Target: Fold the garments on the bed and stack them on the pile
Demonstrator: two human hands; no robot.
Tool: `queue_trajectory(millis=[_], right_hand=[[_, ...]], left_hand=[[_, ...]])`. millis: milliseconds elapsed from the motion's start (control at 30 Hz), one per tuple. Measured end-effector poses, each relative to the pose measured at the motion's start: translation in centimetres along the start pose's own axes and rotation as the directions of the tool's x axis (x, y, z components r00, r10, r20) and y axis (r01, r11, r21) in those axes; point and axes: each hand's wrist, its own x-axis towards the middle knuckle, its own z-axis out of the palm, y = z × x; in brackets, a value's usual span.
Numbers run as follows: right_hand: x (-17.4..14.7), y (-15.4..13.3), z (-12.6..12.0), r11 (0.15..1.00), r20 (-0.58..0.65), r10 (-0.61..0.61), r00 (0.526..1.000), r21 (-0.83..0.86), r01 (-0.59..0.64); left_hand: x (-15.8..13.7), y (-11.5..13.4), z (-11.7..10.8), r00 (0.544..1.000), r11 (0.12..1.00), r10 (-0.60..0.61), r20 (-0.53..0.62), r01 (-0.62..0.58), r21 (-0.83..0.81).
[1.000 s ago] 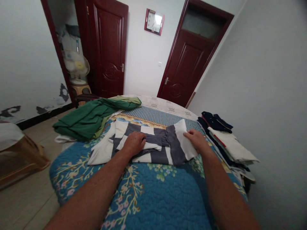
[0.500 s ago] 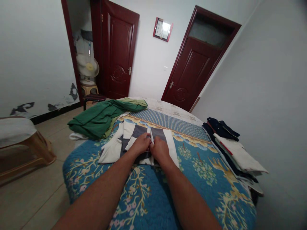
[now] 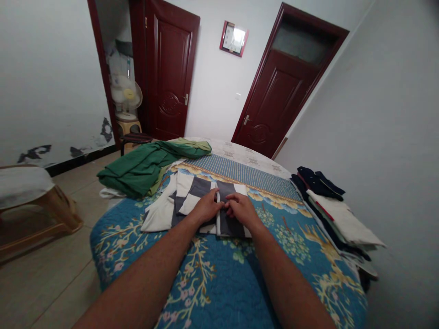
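A grey-and-white garment with large colour blocks [image 3: 236, 189] lies partly folded on the patterned bedspread in front of me. It looks like a shirt, with a pale strip down its middle. My left hand [image 3: 207, 206] rests on it and grips the cloth beside that strip, thumb pointing right. Just right of the strip is my right hand [image 3: 242, 209], its fingers loosely bent and apart, close to the left thumb. Nothing shows between the right fingers. The undersides of both hands are hidden.
A green garment [image 3: 137, 167] lies bunched at the bed's left edge. On the right, a pile of folded clothes [image 3: 343, 219] stands near the wall. The blue floral bedspread [image 3: 233, 283] covers the bed. A stool [image 3: 58, 205] stands left, with a fan [image 3: 126, 93] farther back.
My right hand has shifted right, off the pale strip, and its fingers have loosened. The left hand has moved slightly right, its thumb now stretched over the strip. The garment lies flatter there.
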Motion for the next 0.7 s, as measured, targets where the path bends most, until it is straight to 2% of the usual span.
queue_trajectory(millis=[67, 133, 200, 267, 333, 400, 500, 600, 700], right_hand=[[0.3, 0.8, -1.9, 0.999, -0.152, -0.031, 0.988, -0.034, 0.026], [0.7, 1.5, -3.3, 0.976, -0.252, -0.145, 0.957, -0.197, 0.096], [0.8, 2.3, -3.7, 0.909, -0.236, -0.278, 0.931, -0.378, 0.175], [0.7, 3.2, -3.0, 0.828, -0.157, -0.348, 0.924, -0.514, 0.224], [0.4, 4.2, -1.6, 0.771, -0.099, -0.332, 0.938, -0.602, 0.210], [0.1, 5.0, -0.3, 0.741, -0.088, -0.268, 0.959, -0.655, 0.147], [-0.3, 5.4, 0.7, 0.728, -0.108, -0.188, 0.976, -0.682, 0.065], [-0.5, 5.1, 0.7, 0.733, -0.113, -0.154, 0.982, -0.679, 0.037], [-0.5, 4.6, 0.7, 0.737, -0.115, -0.143, 0.983, -0.675, 0.028]], left_hand=[[-0.4, 0.1, 0.3, 0.996, 0.994, 0.084, 0.007, -0.084, 0.071], [-0.5, 0.2, 0.6, 0.988, 0.978, 0.153, -0.001, -0.152, 0.141], [-0.4, 0.3, 0.9, 0.987, 0.967, 0.156, -0.027, -0.148, 0.207], [-0.1, 0.2, 1.1, 0.990, 0.959, 0.132, -0.052, -0.114, 0.260], [0.3, 0.1, 1.3, 0.990, 0.944, 0.131, -0.055, -0.107, 0.311], [0.4, 0.0, 1.4, 0.989, 0.925, 0.140, -0.054, -0.112, 0.363], [0.2, 0.1, 1.4, 0.992, 0.899, 0.113, -0.059, -0.077, 0.430], [-0.2, 0.4, 1.2, 0.992, 0.873, 0.077, -0.097, -0.020, 0.488], [-0.6, 1.1, 1.1, 0.973, 0.853, 0.180, -0.145, -0.081, 0.515]])
